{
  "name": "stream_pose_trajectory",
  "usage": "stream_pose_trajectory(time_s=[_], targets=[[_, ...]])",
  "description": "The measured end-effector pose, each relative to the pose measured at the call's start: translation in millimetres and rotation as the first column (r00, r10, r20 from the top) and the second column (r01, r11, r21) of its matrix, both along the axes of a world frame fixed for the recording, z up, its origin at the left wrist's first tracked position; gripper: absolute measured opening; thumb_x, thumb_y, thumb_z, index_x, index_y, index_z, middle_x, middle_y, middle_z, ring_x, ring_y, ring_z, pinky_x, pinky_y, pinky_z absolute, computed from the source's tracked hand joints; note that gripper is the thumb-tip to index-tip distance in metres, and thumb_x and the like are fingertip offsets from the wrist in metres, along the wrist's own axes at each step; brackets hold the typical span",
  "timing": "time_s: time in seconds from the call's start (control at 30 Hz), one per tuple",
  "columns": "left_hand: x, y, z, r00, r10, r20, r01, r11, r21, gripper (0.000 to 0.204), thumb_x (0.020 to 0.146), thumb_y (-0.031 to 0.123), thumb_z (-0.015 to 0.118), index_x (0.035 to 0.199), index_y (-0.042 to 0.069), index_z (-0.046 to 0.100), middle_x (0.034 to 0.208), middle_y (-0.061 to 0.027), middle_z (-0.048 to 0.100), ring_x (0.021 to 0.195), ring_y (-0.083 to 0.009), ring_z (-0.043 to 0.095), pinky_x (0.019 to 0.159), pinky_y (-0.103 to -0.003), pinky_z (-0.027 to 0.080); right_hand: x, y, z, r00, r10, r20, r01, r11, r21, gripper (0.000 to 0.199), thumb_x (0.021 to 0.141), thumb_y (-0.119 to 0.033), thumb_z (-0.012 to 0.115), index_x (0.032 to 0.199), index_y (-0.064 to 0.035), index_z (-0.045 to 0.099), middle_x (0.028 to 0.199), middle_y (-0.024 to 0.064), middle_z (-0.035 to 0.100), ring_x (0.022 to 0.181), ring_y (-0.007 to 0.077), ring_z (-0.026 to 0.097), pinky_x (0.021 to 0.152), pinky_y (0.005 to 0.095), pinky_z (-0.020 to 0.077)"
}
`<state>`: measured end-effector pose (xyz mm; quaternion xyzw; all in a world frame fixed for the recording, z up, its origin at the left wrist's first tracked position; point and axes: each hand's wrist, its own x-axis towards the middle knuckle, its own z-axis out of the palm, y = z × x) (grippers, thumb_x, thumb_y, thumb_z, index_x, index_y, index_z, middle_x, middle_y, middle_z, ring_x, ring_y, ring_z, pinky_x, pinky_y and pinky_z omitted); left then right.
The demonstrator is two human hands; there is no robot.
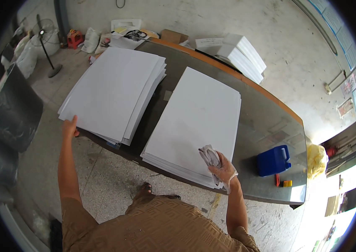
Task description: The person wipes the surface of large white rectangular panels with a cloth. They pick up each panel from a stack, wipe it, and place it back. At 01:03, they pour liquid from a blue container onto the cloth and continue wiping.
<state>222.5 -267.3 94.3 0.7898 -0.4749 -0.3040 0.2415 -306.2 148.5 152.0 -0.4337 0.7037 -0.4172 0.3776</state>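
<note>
Two stacks of large white sheets lie side by side on a dark table. At the near left corner of the left stack, my left hand is closed on the edge of a white sheet, thumb on top and fingers mostly hidden underneath. My right hand, in a clear plastic glove, is closed round a crumpled greyish-white cloth. It is over the near right part of the right stack; whether the cloth presses on the top sheet I cannot tell.
A blue jerrycan stands on the table's right end, beside a small red object and a yellow one. White blocks or boards rise behind the far edge. At the left are a standing fan and dark panels.
</note>
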Motion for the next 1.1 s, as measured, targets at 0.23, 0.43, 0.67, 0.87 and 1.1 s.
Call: stream_pose_trajectory(time_s=[0.23, 0.43, 0.67, 0.87, 1.1], targets=[[-131.6, 161.0, -5.0, 0.733, -0.454, 0.507, 0.605, 0.095, -0.79, 0.018, 0.086, 0.007, 0.068, 0.102, -0.001, 0.066, 0.096, -0.0164, 0.064, 0.095, -0.0338, 0.063, 0.082, -0.044, 0.051, 3.2, -13.9, 4.2, 0.882, -0.128, -0.454, 0.007, 0.966, -0.258, 0.062, 0.08, -0.013, 0.075, 0.137, -0.0057, 0.053, 0.106, 0.0145, 0.064, 0.09, 0.0271, 0.063, 0.083, 0.0383, 0.0512], [-225.5, 282.1, -66.0, 0.457, -0.617, 0.641, 0.82, 0.013, -0.572, 0.037, 0.087, 0.018, 0.069, 0.121, 0.005, 0.062, 0.128, -0.0182, 0.05, 0.128, -0.0379, 0.047, 0.109, -0.053, 0.04, 75.6, -99.2, -3.8, 0.624, -0.049, -0.78, -0.318, 0.896, -0.311, 0.061, 0.077, -0.023, 0.08, 0.135, -0.0245, 0.059, 0.1, 0.0146, 0.059, 0.093, 0.0313, 0.057, 0.08, 0.0428, 0.0494], [-233.3, 272.5, -118.3, 0.496, -0.628, 0.6, 0.753, -0.034, -0.658, 0.038, 0.084, 0.028, 0.071, 0.113, 0.006, 0.06, 0.123, -0.0196, 0.048, 0.12, -0.0416, 0.048, 0.107, -0.058, 0.039, 132.9, -158.2, -35.6, 0.509, 0.341, -0.79, -0.435, 0.894, 0.105, 0.05, 0.083, -0.05, 0.069, 0.127, -0.0251, 0.065, 0.103, 0.0132, 0.058, 0.098, 0.0308, 0.055, 0.087, 0.0428, 0.0463], [-235.4, 262.4, -122.2, 0.443, -0.684, 0.579, 0.732, -0.097, -0.674, 0.041, 0.081, 0.036, 0.072, 0.112, 0.01, 0.062, 0.115, -0.0128, 0.05, 0.111, -0.0337, 0.052, 0.096, -0.049, 0.044, 127.6, -151.9, -40.2, 0.464, 0.45, -0.763, -0.467, 0.856, 0.22, 0.054, 0.082, -0.045, 0.071, 0.132, -0.0272, 0.06, 0.107, 0.0143, 0.058, 0.105, 0.0311, 0.055, 0.091, 0.0443, 0.0467], [-245.1, 267.0, -119.8, 0.495, -0.656, 0.57, 0.723, -0.053, -0.689, 0.051, 0.081, 0.046, 0.07, 0.119, 0.014, 0.062, 0.116, -0.0108, 0.05, 0.108, -0.0302, 0.053, 0.091, -0.046, 0.043, 59.3, -223.5, -65.2, 0.485, 0.23, -0.844, -0.335, 0.94, 0.064, 0.054, 0.078, -0.025, 0.076, 0.13, -0.0293, 0.062, 0.106, 0.0131, 0.059, 0.103, 0.0329, 0.057, 0.09, 0.0424, 0.0495]])
